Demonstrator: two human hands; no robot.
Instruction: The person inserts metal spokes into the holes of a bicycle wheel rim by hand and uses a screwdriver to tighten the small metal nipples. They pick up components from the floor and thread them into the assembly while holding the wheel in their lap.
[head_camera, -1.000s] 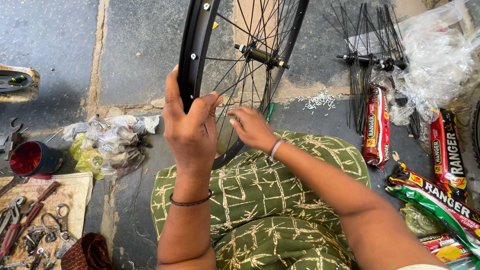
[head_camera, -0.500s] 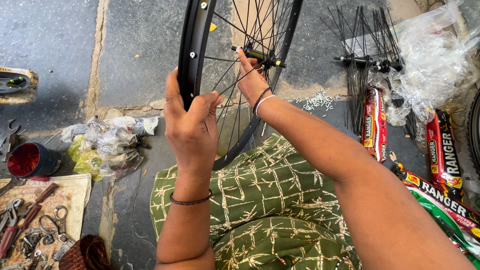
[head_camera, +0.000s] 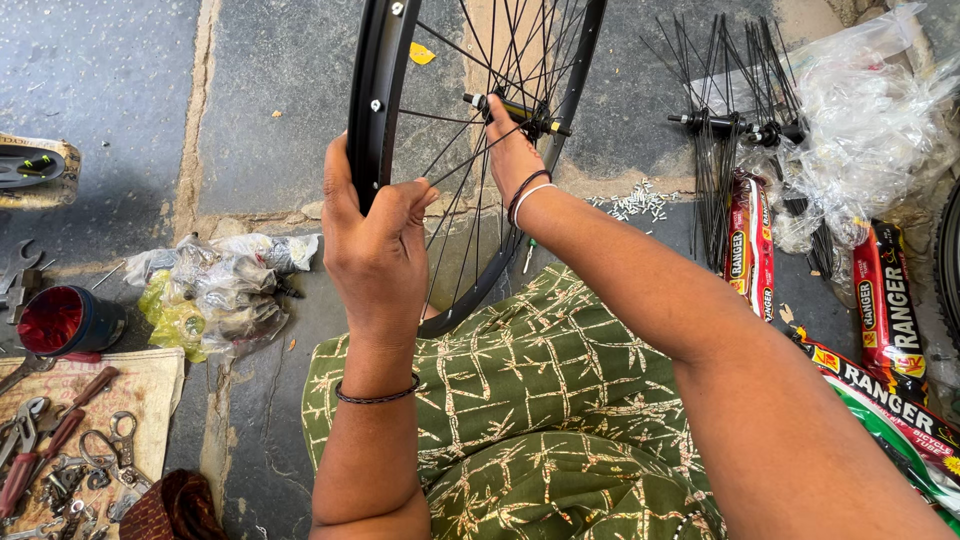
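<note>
1. Your left hand (head_camera: 375, 235) is clenched around the black rim (head_camera: 372, 100) of a bicycle wheel, thumb on the near side and fingers wrapped over the edge.
2. The wheel stands upright on its edge, its lower part resting against your lap, which is covered in green patterned cloth (head_camera: 530, 400).
3. Your right hand (head_camera: 510, 150) reaches in among the spokes (head_camera: 450, 165) and sits right at the hub (head_camera: 515, 108) in the wheel's middle; you cannot tell whether its fingers are pinching a spoke or just touching the hub, since the spokes hide them.
4. To your left on the stone floor (head_camera: 120, 90) lies a bundle of crumpled clear plastic bags (head_camera: 215, 290), and beside it a dark cup with a red inside (head_camera: 65, 320).
5. At the lower left, pliers and other hand tools (head_camera: 50, 440) lie on a cloth.
6. To your right, loose spokes fanned around a second hub (head_camera: 735, 125) rest on the floor, near a small scatter of silver spoke nipples (head_camera: 630, 203).
7. Red packaged tubes (head_camera: 750, 250) and more clear plastic lie just beside those spokes.
</note>
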